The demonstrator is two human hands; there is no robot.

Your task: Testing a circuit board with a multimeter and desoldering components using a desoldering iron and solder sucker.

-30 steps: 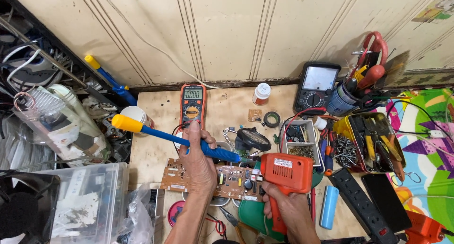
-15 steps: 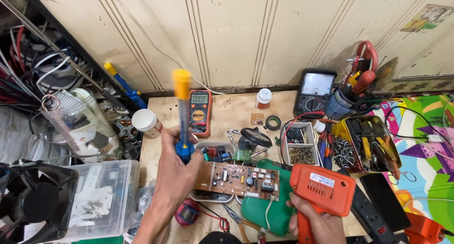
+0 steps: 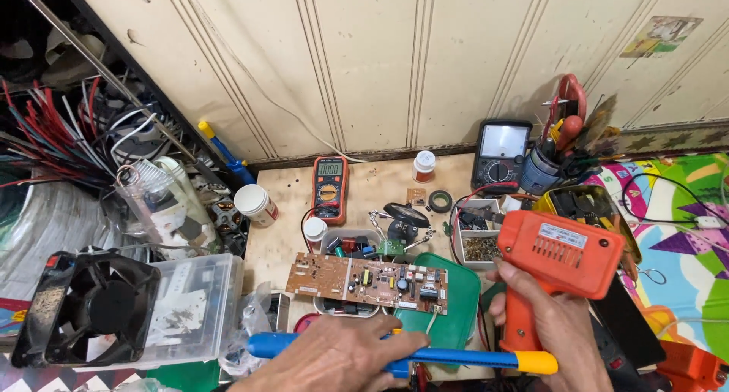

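My left hand [image 3: 342, 355] is wrapped around the blue barrel of a desoldering pump [image 3: 410, 355], grip closed on it near the blue end. The pump lies almost level across the bottom of the view, its long axis running left to right, with the yellow end [image 3: 535, 361] pointing toward my right side and passing just beside my right wrist. My right hand [image 3: 550, 324] is clamped on the handle of an orange soldering gun [image 3: 558, 255], held upright so the boxy body sits above my fist; I cannot see the gun's tip from here, so where it points is only a guess.

The brown circuit board [image 3: 368, 282] lies flat on the counter [image 3: 380, 187], directly ahead of my left hand and to the left of the gun, its long side parallel to the pump. It rests partly over a green mat [image 3: 459, 316] and a small parts tray. My left hand is the nearer one to the board; the right is off its right-hand end.

Further back stand an orange digital multimeter [image 3: 330, 187], a black analogue meter [image 3: 501, 150] and a small white jar [image 3: 256, 204].
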